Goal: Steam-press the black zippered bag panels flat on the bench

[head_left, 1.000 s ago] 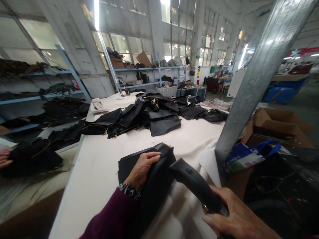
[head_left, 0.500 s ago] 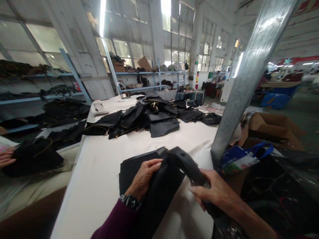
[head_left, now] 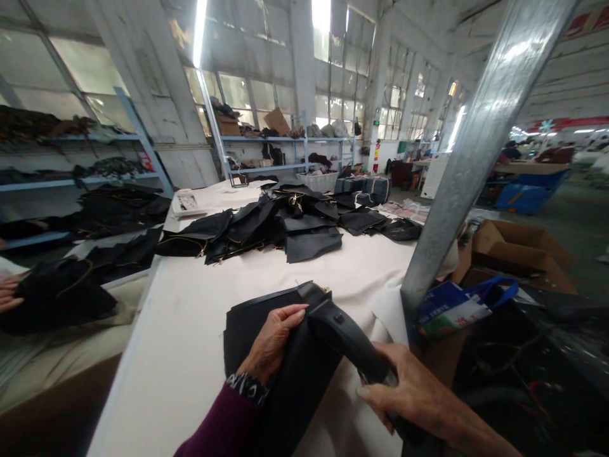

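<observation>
A black fabric piece (head_left: 252, 317), seemingly a flat bag part, lies on the white-covered table in front of me, with a small gold-coloured bit at its far right corner. My left hand (head_left: 271, 339) rests on it, thumb and fingers pinching its upper edge. In my right hand (head_left: 399, 381) is a black handheld power tool (head_left: 345, 333) with a curved body, fingers wrapped round its grip. The tool's head overlaps the fabric just right of my left fingertips, and its working end is hidden. Farther back lies a heap of black zippered pouches (head_left: 257, 222).
A slanting metal post (head_left: 469, 171) stands at the table's right edge. Beyond it are an open cardboard box (head_left: 514, 247) and a blue shopping bag (head_left: 451, 308). At far left, another person's hand (head_left: 8, 293) touches a black bag (head_left: 61, 295). Blue shelves (head_left: 266, 138) line the wall.
The tool in my right hand has moved slightly left and down, uncovering the fabric's gold-coloured corner. My left hand keeps its pinch on the fabric.
</observation>
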`<state>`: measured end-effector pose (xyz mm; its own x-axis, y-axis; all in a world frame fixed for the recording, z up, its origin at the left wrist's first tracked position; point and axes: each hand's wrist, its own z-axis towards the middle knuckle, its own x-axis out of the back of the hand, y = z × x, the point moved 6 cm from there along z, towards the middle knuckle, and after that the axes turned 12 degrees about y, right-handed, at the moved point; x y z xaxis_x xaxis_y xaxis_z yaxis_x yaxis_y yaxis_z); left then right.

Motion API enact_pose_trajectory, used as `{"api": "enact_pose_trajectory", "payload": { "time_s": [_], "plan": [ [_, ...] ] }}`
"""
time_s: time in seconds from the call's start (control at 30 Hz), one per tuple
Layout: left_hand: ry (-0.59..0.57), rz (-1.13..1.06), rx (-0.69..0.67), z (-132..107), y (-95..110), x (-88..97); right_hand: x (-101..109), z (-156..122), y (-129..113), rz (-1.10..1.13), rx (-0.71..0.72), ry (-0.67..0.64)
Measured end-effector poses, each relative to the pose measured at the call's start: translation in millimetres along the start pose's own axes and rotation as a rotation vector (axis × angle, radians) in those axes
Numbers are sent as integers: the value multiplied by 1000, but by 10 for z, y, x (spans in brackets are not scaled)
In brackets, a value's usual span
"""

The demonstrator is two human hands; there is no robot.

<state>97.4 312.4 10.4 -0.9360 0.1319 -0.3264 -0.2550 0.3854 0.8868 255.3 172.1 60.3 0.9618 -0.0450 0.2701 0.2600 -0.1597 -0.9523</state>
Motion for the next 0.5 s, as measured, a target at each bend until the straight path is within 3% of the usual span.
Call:
{"api": "enact_pose_trajectory", "payload": {
  "time_s": [0.1, 0.23, 0.37, 0.5],
  "plan": [
    [-35, 54, -12, -22, -19, 6, 81, 141, -100, 35, 43, 42],
    [6, 52, 5, 8, -26, 79, 402, 185, -201, 32, 103, 169],
    [45, -97, 11, 99, 60, 158, 636, -31, -126, -40, 82, 209],
    [55, -148, -7, 143, 93, 173, 661, -324, 52, -121, 34, 185]
  ]
}}
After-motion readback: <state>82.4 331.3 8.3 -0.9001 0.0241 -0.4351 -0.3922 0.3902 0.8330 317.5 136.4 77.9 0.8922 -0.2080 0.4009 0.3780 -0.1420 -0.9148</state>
